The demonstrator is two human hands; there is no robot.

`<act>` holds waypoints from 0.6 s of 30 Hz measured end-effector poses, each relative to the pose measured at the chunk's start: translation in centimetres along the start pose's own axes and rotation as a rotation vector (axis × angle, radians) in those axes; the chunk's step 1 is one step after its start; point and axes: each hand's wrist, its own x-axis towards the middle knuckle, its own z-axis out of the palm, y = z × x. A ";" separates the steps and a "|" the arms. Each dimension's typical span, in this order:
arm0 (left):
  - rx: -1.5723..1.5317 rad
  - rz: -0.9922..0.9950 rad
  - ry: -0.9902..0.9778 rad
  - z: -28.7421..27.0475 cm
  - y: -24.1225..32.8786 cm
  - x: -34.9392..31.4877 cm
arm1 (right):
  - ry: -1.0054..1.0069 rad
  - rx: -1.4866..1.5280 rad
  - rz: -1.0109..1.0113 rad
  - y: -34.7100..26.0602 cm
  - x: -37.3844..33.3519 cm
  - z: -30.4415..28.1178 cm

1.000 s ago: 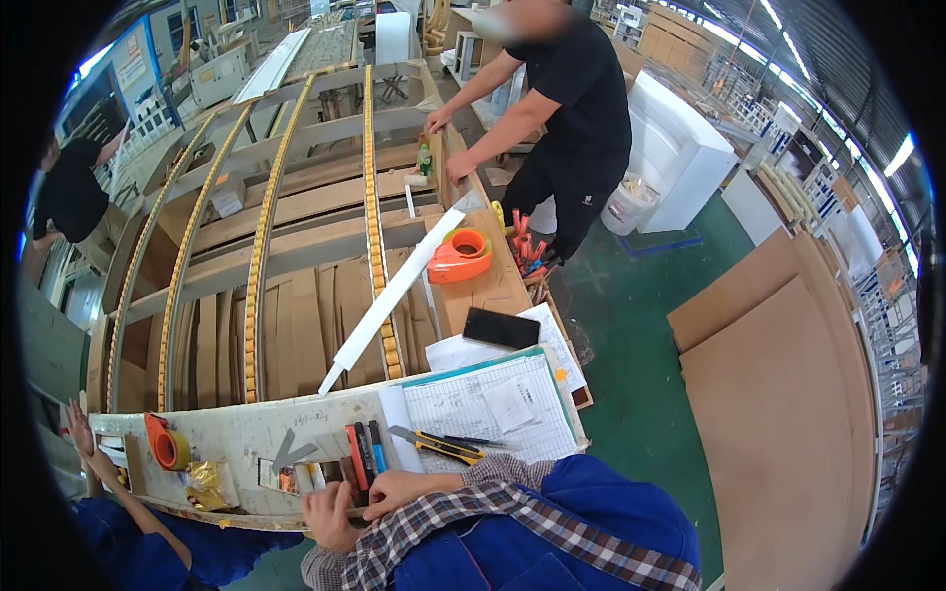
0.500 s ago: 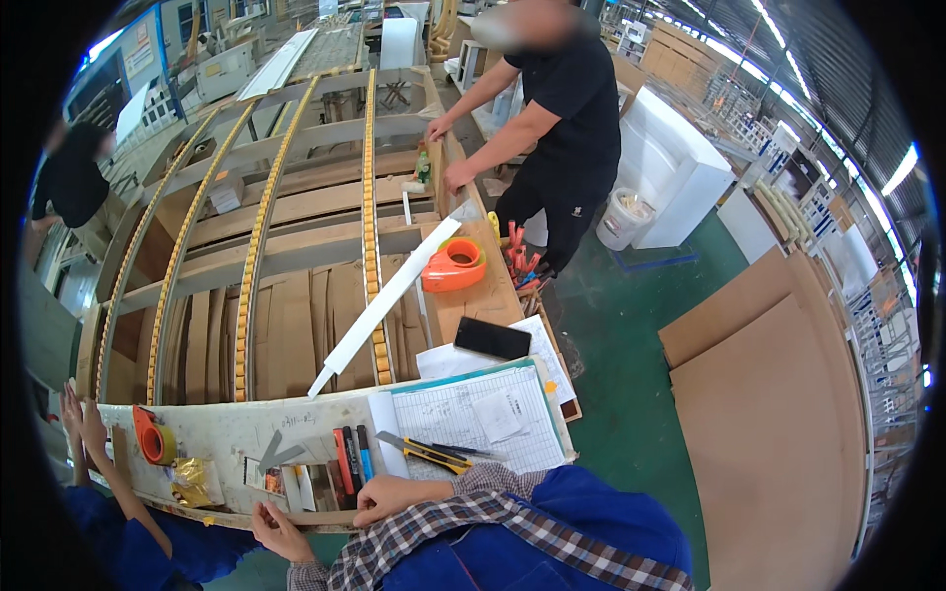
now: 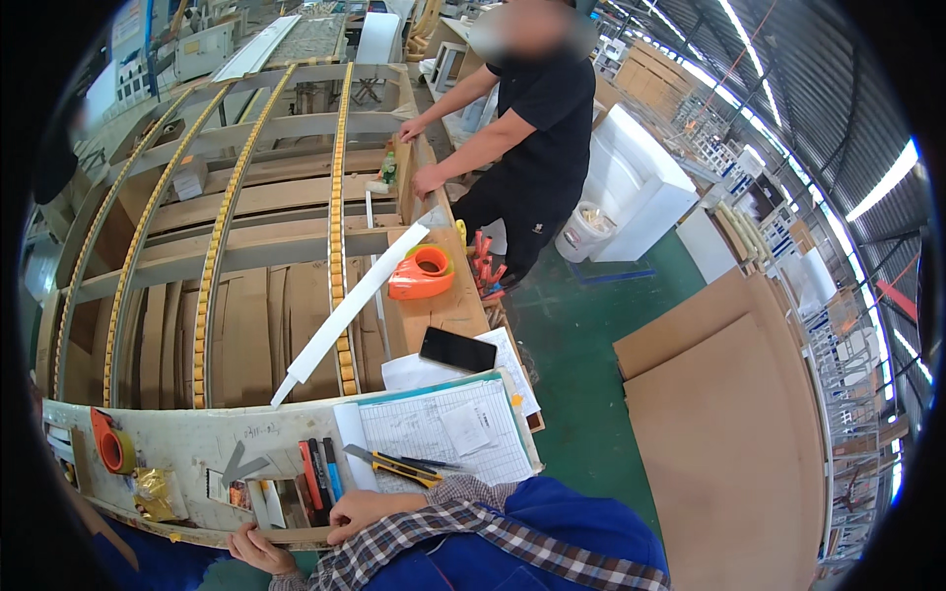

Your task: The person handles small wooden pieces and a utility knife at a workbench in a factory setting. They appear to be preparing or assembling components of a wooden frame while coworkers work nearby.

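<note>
My left hand (image 3: 262,550) is at the near edge of the long white-topped bench (image 3: 202,448), its fingers curled over the wooden rim. A little to the right, my right hand (image 3: 361,512) rests with bent fingers on the same rim. Just beyond them lie red and black markers (image 3: 315,478), a blue marker (image 3: 333,469) and a grey metal angle piece (image 3: 241,465). A yellow utility knife (image 3: 399,466) lies right of the markers, partly over a clipboard with a gridded sheet (image 3: 434,426). Small cards (image 3: 266,502) sit close to my left hand.
Beyond the bench stretches a frame with yellow roller strips (image 3: 207,325). A white strip (image 3: 355,310), an orange tape dispenser (image 3: 422,274) and a black phone (image 3: 458,349) lie right. A co-worker (image 3: 542,118) holds the frame's far right side. Cardboard sheets (image 3: 729,414) stand at right.
The view has swung right, so the scene sits further left. My left hand's fingers have come down onto the rim. The hands of the person at left have left the view.
</note>
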 end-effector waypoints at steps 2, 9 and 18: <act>0.023 0.012 -0.048 -0.2 -0.6 -0.1 | -0.009 -0.036 0.002 0.2 0.2 0.1; -0.015 -0.019 -0.013 -0.3 -0.1 0.0 | -0.029 -0.073 -0.056 -0.2 0.1 0.0; -0.003 0.078 0.028 0.1 0.5 1.0 | 0.010 -0.068 -0.040 0.7 0.4 0.3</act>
